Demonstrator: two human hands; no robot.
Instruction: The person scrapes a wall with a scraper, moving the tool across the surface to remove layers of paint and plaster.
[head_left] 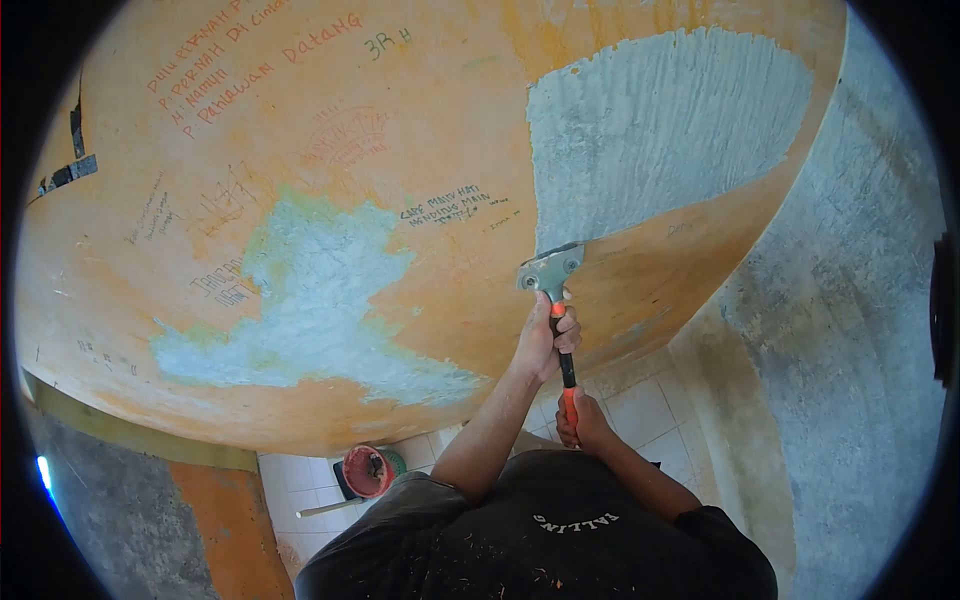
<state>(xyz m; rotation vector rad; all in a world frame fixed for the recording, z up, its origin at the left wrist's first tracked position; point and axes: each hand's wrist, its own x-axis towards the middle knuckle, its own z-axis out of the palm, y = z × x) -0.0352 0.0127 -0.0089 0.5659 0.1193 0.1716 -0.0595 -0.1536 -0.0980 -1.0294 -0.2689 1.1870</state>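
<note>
Both my hands grip a long-handled scraper [552, 268] with a wide grey head and an orange-and-black handle. My left hand [548, 340] is closed round the handle just below the head, thumb pointing up along it. Lower down, my right hand [584, 420] wraps the orange end of the handle near my shirt. The scraper's blade edge meets the orange-painted wall [440, 270] at the lower left corner of a large bared grey-blue patch [660, 130]. Another bared pale-blue patch [320, 280], irregular in outline, lies to the left.
Writing in red and dark ink marks the painted wall. A red bucket [368, 471] stands on the tiled floor [640, 412] at lower left, near a pale stick [328, 509]. At right rises a bare grey wall [850, 330]; a grey-and-orange surface [140, 520] is at lower left.
</note>
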